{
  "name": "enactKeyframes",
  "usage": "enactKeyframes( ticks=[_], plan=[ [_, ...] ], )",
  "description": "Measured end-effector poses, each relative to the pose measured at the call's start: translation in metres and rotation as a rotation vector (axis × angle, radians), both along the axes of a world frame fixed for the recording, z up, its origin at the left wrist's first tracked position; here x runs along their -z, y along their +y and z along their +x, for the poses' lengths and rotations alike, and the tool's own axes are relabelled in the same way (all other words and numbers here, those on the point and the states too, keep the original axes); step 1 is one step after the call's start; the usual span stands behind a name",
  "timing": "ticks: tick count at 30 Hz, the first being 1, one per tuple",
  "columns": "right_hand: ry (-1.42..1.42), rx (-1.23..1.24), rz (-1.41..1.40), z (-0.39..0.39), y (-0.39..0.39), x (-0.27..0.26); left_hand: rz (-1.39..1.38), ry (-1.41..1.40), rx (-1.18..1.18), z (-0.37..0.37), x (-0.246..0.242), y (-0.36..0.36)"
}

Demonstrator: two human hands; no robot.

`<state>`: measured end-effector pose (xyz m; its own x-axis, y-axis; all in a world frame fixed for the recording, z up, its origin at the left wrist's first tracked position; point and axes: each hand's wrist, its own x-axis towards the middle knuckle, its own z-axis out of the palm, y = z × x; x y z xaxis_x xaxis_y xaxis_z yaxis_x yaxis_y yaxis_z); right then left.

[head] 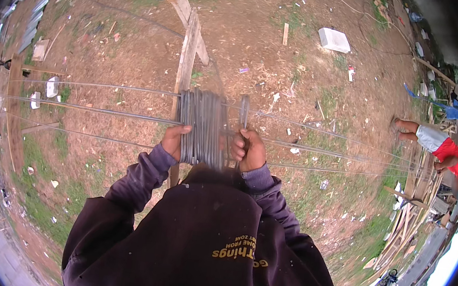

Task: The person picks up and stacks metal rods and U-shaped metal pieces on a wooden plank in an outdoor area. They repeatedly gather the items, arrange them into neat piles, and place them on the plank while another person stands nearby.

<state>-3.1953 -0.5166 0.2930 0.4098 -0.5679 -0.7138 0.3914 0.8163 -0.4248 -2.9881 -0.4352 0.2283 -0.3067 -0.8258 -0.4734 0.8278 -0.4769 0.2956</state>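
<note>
A thick stack of grey steel rebar stirrups [199,127] hangs around long horizontal steel bars [139,116] in front of my torso. My left hand [175,139] grips the stack's left side, the thumb on the outermost stirrups and the fingers partly hidden. Just right of the stack, my right hand [250,149] is closed around a separate steel stirrup [244,109], whose upper part stands above the fist. The stack's right side is blurred, so single stirrups there cannot be told apart.
A wooden trestle [188,50] stands behind the stack. Wooden supports [15,108] are at the far left. A person in a red shirt [453,156] bends near the bars' right end, beside piled timber [402,228]. A white block [334,40] lies on the littered ground.
</note>
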Motion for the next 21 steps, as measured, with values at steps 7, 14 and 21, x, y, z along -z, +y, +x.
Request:
enactKeyframes(
  ticks=[7, 14, 21],
  plan=[
    [-0.066, -0.03, -0.098, -0.002, 0.001, -0.051, -0.09, 0.043, 0.061, 0.018, -0.06, 0.002],
    [-0.131, -0.029, -0.145, 0.0, -0.001, -0.07, -0.146, 0.006, 0.026, 0.074, -0.081, 0.012],
    [-0.067, -0.063, -0.126, 0.001, -0.004, -0.053, -0.145, -0.102, -0.04, 0.138, -0.068, 0.034]
  ],
)
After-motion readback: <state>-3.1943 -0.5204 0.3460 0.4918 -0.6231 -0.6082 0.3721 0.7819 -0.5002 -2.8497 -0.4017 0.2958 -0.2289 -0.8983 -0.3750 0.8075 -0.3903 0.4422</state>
